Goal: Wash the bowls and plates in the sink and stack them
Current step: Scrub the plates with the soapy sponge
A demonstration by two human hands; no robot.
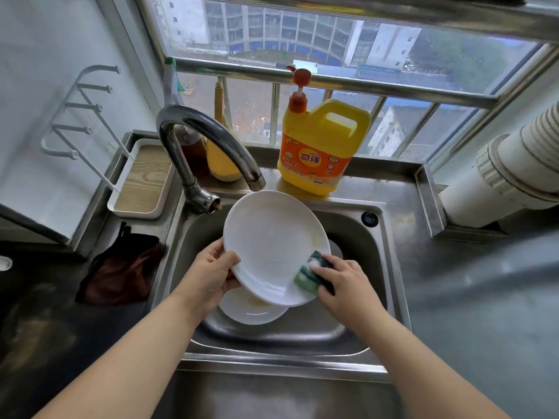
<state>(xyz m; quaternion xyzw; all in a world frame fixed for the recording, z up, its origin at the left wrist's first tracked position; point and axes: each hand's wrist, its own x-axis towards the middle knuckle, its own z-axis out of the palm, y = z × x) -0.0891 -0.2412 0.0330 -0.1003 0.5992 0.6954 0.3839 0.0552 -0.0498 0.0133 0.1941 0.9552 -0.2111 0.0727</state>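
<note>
A large white plate (272, 243) is tilted up over the steel sink (390, 255). My left hand (211, 273) grips its left rim, thumb on the face. My right hand (341, 282) holds a green, soapy sponge (308, 275) pressed on the plate's lower right edge. Yellowish smears show on the plate near the right rim. Beneath it, in the basin, lies another white dish (251, 313) with some yellow residue, and a further white piece (335, 249) peeks out behind the held plate.
The curved faucet (205, 140) arches over the plate's top edge; no water runs. A yellow detergent jug (317, 143) with an orange pump stands behind the sink. A dark cloth (121, 273) lies on the left counter, near a white tray (142, 182). A white pipe (508, 176) runs at right.
</note>
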